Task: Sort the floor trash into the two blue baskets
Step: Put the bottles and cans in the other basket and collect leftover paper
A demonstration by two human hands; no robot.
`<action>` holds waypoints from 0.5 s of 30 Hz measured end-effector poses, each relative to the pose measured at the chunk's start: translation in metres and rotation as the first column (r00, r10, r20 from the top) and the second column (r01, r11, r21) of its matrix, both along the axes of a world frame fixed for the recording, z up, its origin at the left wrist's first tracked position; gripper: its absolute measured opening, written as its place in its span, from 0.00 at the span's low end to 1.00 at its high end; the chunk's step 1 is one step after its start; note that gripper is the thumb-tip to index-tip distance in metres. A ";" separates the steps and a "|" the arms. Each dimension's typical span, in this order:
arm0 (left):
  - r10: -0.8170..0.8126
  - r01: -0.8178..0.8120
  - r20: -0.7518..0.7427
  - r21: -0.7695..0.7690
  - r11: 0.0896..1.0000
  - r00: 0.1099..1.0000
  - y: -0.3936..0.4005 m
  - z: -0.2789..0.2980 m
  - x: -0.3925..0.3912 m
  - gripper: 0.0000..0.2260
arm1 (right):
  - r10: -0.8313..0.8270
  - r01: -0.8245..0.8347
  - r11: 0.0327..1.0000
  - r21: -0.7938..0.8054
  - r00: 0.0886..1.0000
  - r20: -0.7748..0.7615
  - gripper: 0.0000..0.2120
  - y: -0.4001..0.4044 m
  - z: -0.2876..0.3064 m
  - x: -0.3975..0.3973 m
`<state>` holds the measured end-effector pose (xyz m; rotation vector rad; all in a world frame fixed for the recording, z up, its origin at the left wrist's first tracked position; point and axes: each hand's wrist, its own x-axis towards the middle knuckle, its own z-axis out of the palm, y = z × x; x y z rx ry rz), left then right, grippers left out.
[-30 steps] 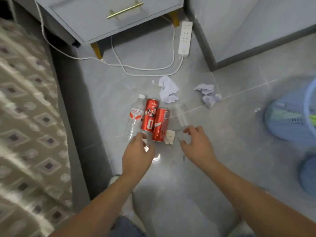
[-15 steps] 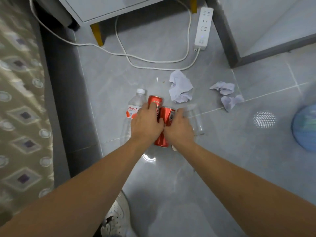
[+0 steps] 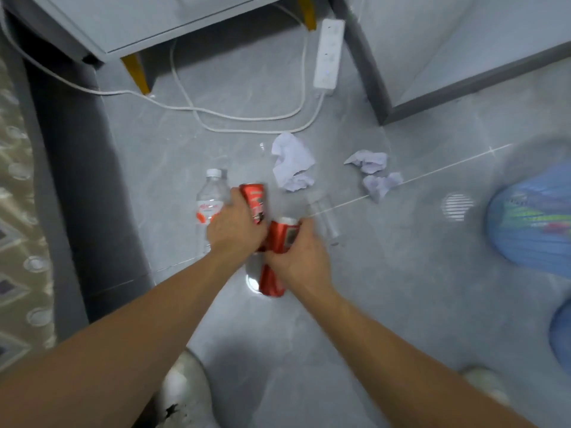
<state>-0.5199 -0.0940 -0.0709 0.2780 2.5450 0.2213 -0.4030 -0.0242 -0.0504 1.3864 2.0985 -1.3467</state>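
Observation:
My left hand (image 3: 236, 228) is closed around a red soda can (image 3: 255, 199), lifted off the grey floor. My right hand (image 3: 301, 257) grips a second red can (image 3: 275, 273). A clear plastic bottle (image 3: 210, 205) with a white cap lies just left of my left hand. A clear plastic cup (image 3: 323, 217) lies to the right of the cans. Crumpled white tissues lie beyond: one large tissue (image 3: 292, 162) and two smaller tissues (image 3: 375, 174). One blue basket (image 3: 531, 230) with colourful trash inside stands at the right edge, a second blue basket (image 3: 560, 332) below it.
A bed with a patterned cover (image 3: 18, 242) and dark frame (image 3: 77, 180) runs along the left. A grey nightstand (image 3: 139, 20) stands at the top, with a white power strip (image 3: 329, 54) and cables (image 3: 231, 115) on the floor. My shoes (image 3: 182, 396) are near the bottom.
Both hands reached in and closed on the two red cans. The cans have come up from lying side by side, the right one pulled nearer to me.

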 end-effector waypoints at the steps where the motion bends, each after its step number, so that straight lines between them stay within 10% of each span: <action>1: 0.032 -0.032 0.033 0.005 0.999 0.999 0.000 -0.002 0.003 0.29 | -0.014 0.014 1.000 -0.009 1.000 -0.006 0.33 0.001 0.013 0.013; 7: 0.158 -0.166 0.174 0.033 0.986 0.972 0.041 0.037 0.020 0.39 | -0.115 0.101 0.991 -0.093 0.981 -0.158 0.39 0.041 0.120 0.103; 15: -0.094 -0.114 0.287 0.631 0.768 0.953 0.168 0.227 0.116 0.32 | -0.373 0.479 0.849 0.222 0.842 -0.391 0.36 0.194 0.254 0.219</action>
